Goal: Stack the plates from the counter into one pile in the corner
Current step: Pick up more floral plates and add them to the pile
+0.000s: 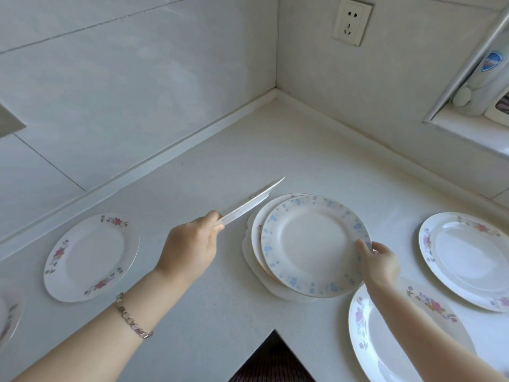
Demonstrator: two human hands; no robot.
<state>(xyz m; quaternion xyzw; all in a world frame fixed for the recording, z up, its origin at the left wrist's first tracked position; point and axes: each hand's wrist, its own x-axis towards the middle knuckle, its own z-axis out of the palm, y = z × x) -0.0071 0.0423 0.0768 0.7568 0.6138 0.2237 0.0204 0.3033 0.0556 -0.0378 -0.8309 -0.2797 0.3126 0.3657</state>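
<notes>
At the far left edge we see a sliver of a floral plate (8,312), and just beside it a pink-flowered plate (92,257) lying flat on the counter (220,299), both waiting to be gathered. Our left hand (192,244) holds a thin white plate (252,204) nearly edge-on to us, its rim pinched between thumb and fingers (217,226); we judge it is carried tilted so it can slide onto the pile. That pile (254,260) sits near the middle of the counter, short of the corner, with two or three plates skewed beneath a blue-flowered plate (314,244). Our right hand (378,264) pinches that top plate's near-right rim, thumb on the face and the other fingers hidden below, probably to square it over the ones beneath. Below our right arm lies another floral plate (385,340), partly covered, and at far right one more pink-flowered plate (465,260) lies flat. So several plates are not yet stacked, and the pile seems to need moving toward the corner.
</notes>
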